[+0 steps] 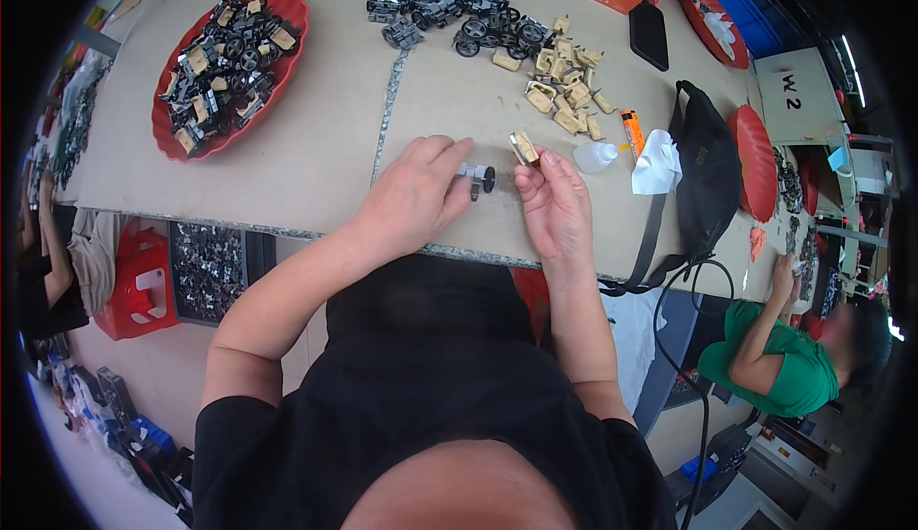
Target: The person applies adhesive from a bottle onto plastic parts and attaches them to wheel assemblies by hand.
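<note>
Near the front edge of the table, my left hand (416, 190) is closed round a small grey toy-car chassis (476, 178) with a black wheel; the fingers hide part of it. My right hand (555, 203) pinches a tan toy-car body part (524, 148) between thumb and fingers, a little apart from the chassis. Beyond my right hand lies a loose heap of similar tan parts (566, 80). Farther back, black and grey wheeled chassis (469, 6) are piled up. To the left, a red scalloped tray (298, 28) holds many pieces combining black wheels and tan parts.
Right of my hands are a white squeeze bottle (595, 156), an orange tube (632, 132), a crumpled white tissue (658, 164) and a black waist bag (706, 171). A black phone (649, 36) lies beyond. A person in green (779, 363) sits at the right, near another red tray (754, 162).
</note>
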`<state>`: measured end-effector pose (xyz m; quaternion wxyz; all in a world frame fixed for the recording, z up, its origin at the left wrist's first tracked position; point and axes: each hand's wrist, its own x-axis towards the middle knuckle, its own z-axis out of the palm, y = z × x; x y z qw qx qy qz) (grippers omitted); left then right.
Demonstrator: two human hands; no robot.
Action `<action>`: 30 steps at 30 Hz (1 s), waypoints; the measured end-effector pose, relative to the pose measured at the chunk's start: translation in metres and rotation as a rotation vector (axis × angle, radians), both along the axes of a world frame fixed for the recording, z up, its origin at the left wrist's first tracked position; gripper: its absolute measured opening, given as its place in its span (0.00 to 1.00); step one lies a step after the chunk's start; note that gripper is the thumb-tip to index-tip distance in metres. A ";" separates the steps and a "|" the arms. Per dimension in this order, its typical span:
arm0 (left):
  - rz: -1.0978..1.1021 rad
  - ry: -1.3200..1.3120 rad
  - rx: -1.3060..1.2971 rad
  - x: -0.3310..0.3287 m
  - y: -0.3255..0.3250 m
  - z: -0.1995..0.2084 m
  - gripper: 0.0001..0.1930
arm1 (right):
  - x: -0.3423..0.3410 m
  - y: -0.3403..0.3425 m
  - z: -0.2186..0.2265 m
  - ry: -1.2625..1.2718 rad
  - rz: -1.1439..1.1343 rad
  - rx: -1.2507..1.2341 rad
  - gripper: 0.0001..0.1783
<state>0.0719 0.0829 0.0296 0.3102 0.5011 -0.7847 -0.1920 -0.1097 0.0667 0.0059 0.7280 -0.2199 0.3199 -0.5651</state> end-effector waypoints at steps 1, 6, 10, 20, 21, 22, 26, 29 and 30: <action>0.001 -0.001 0.001 0.000 0.001 0.000 0.17 | 0.000 0.000 0.001 -0.001 0.009 0.000 0.10; -0.044 -0.053 0.005 0.000 0.003 0.000 0.15 | 0.000 0.000 0.001 0.004 0.003 0.000 0.09; -0.052 0.025 0.004 0.005 0.005 -0.004 0.13 | 0.000 0.000 0.001 0.019 0.053 0.006 0.09; -0.228 0.523 0.358 0.026 -0.008 -0.008 0.15 | 0.010 -0.005 0.013 0.184 0.259 -0.099 0.07; -0.204 0.626 0.406 0.026 -0.009 -0.009 0.14 | 0.011 -0.004 0.011 0.237 0.250 -0.137 0.07; -0.202 0.628 0.406 0.026 -0.010 -0.009 0.14 | 0.012 -0.004 0.010 0.291 0.240 -0.175 0.08; -0.197 0.691 0.419 0.025 -0.010 -0.011 0.16 | 0.013 -0.007 0.012 0.362 0.285 -0.178 0.08; -0.182 0.750 0.478 0.025 -0.010 -0.009 0.18 | 0.015 -0.010 0.017 0.401 0.326 -0.177 0.08; -0.169 0.770 0.519 0.025 -0.010 -0.008 0.19 | 0.015 -0.012 0.019 0.439 0.348 -0.176 0.07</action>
